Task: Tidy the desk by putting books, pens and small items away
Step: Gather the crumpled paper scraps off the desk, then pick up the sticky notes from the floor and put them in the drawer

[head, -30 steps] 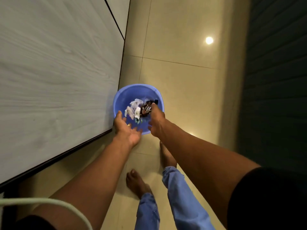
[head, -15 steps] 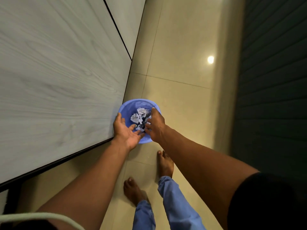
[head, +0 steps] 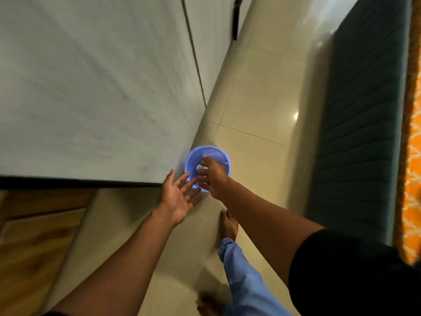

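A blue plastic bin (head: 214,152) stands on the tiled floor beside the corner of the pale desk (head: 91,92). Crumpled white paper (head: 201,167) shows inside it, mostly hidden by my right hand. My right hand (head: 213,174) hovers over the bin's mouth, palm down, fingers spread and holding nothing. My left hand (head: 176,197) is at the bin's near-left rim, palm up, fingers straight and empty.
The desk's dark edge (head: 79,182) runs along the left, with wooden panels (head: 34,247) below it. A dark ribbed sofa side (head: 355,133) and orange patterned fabric (head: 410,156) line the right. My bare feet (head: 229,225) and blue trouser leg (head: 246,277) stand on the floor near the bin.
The dark wrapper my right hand held a second ago is gone from it. Both hands have opened and lifted from the bin. The view has pulled up and back.
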